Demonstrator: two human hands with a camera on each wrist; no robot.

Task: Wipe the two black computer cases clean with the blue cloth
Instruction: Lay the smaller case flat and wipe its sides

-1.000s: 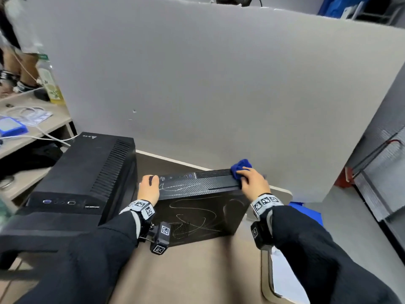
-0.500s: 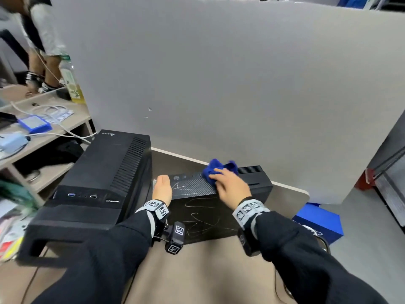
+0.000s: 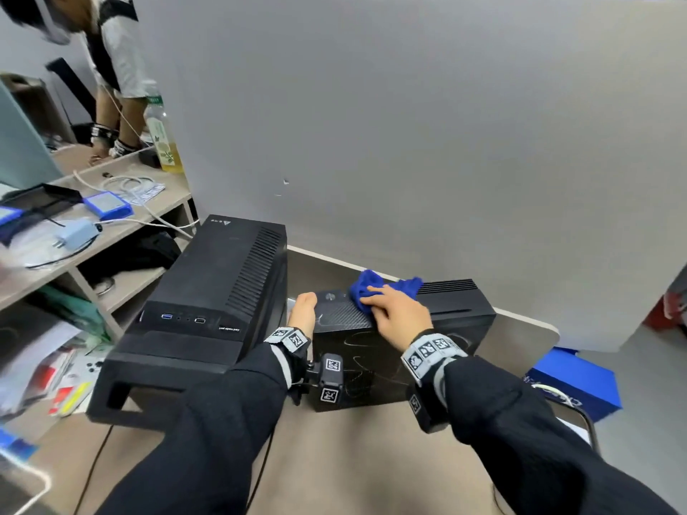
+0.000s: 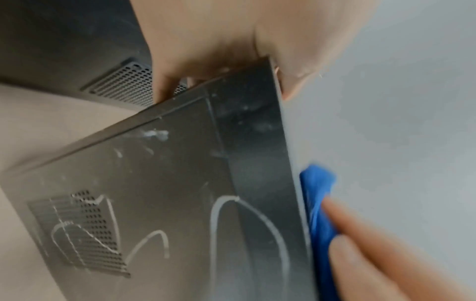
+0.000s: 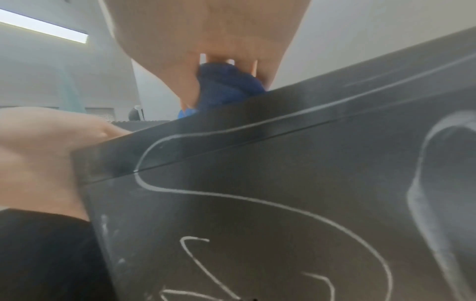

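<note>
Two black computer cases stand on the tan desk (image 3: 334,459). The large case (image 3: 208,302) is on the left. Right of it is the small case (image 3: 457,321), its near side (image 4: 180,193) (image 5: 283,193) scribbled with white chalk lines. My left hand (image 3: 303,314) grips the small case's left end, thumb on top (image 4: 296,61) and fingers down the end. My right hand (image 3: 397,314) holds the bunched blue cloth (image 3: 375,288) (image 5: 226,87) and presses it on the small case's top, left of the middle. In the left wrist view the cloth (image 4: 319,203) pokes over the top edge.
A grey partition board (image 3: 409,124) rises right behind the cases. A blue box (image 3: 580,384) lies on the floor to the right. Shelves on the left carry cables, blue devices and a bottle (image 3: 163,143). Another person (image 3: 111,68) leans over them.
My right hand has slid the cloth leftward along the small case's top, from its right end to near the left end. My left hand has kept its grip.
</note>
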